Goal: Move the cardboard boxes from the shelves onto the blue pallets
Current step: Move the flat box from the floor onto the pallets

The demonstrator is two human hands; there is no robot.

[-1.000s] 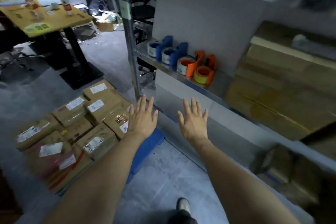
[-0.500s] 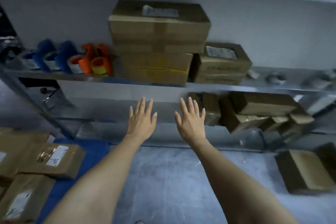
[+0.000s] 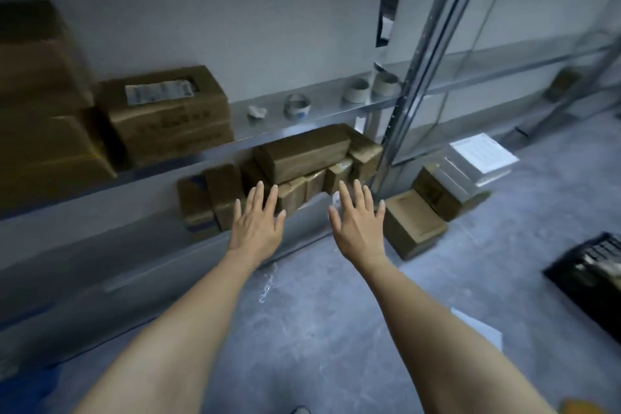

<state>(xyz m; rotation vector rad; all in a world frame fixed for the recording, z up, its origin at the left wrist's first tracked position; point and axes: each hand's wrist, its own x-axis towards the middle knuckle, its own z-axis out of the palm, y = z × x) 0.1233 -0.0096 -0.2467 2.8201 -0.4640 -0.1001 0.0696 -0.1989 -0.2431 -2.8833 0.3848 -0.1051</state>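
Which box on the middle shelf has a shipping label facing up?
The lower box beside the tall stack: a white label lies on its top. The stack shows only brown cardboard.

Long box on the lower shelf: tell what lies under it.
The long box rests on smaller cardboard boxes. The left hand covers part of them; anything behind is hidden.

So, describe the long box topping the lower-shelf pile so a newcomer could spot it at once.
Find the metal upright post in the shelving, then look just left of its foot, at the heap of small cardboard boxes on the lower shelf. The long cardboard box lies across the top of that heap. It is far longer than those beneath.
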